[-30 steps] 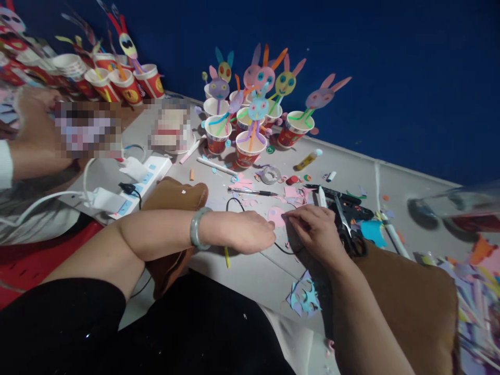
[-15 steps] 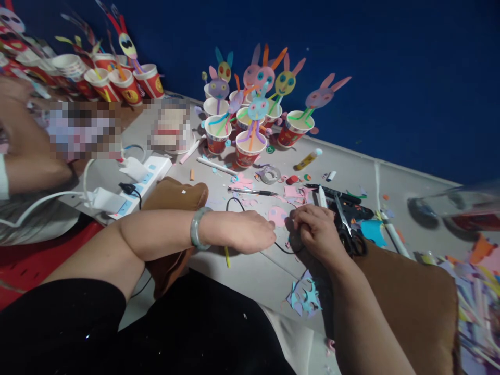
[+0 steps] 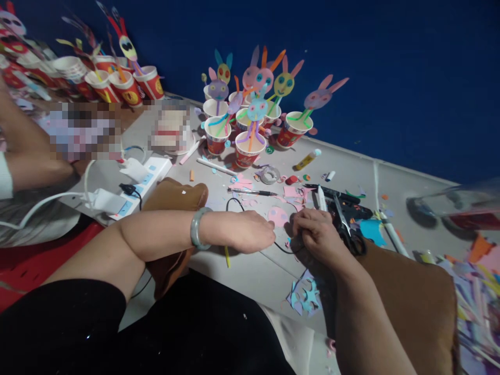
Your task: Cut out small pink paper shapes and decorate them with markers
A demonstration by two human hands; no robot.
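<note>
My left hand [image 3: 253, 233], a jade-coloured bangle [image 3: 197, 228] on its wrist, rests over the table with its fingers pressed together and turned down. Whatever it pinches is hidden. A short way to its right, my right hand [image 3: 317, 232] is curled closed, and what lies inside its fingers does not show. Between the two lies a pink paper face [image 3: 278, 215]. A black cable [image 3: 285, 251] loops past both hands. From beneath my left wrist pokes a yellow stick [image 3: 227, 258]. Black-handled scissors [image 3: 353, 242] lie just right of my right hand.
Paper cups [image 3: 250, 156] with rabbit-headed figures stand at the back. A power strip [image 3: 146, 182] and a co-worker's arm [image 3: 35, 161] are at left. Brown cushions [image 3: 406, 302] lie beside my arms. A pen [image 3: 252, 192], tape roll [image 3: 269, 175], glue stick [image 3: 307, 160] and cut paper [image 3: 305, 294] are scattered around.
My right hand's fingers have shifted very slightly; my left hand stays put. The co-worker's arm at the left edge has moved a little.
</note>
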